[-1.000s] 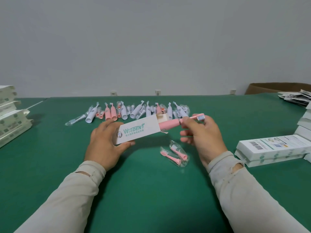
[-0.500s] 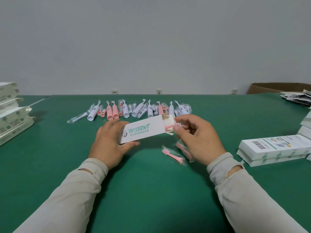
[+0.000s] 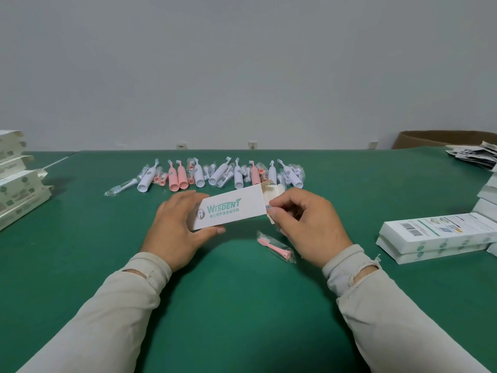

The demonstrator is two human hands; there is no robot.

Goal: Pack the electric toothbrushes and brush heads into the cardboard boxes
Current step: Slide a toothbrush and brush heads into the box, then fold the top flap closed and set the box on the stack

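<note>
My left hand [image 3: 176,224] grips a white Wisdent cardboard box [image 3: 231,208] by its left end, holding it a little above the green table [image 3: 242,305]. My right hand [image 3: 306,224] is at the box's open right end, thumb and forefinger pinching the brush tip of the pink toothbrush [image 3: 269,208], which is almost wholly inside. A pink brush head in a clear bag [image 3: 274,247] lies on the table just below my right hand. A row of several white and pink toothbrushes and bagged heads [image 3: 215,175] lies behind the box.
Open white boxes [image 3: 18,189] are stacked at the left edge. Closed white boxes [image 3: 435,236] are stacked at the right, with more boxes [image 3: 488,200] behind them. A pile of leaflets [image 3: 476,154] and a brown carton [image 3: 441,138] sit at the far right.
My right hand has pushed the pink toothbrush leftward into the box, from mostly outside to nearly all inside. My left hand has kept its grip on the box.
</note>
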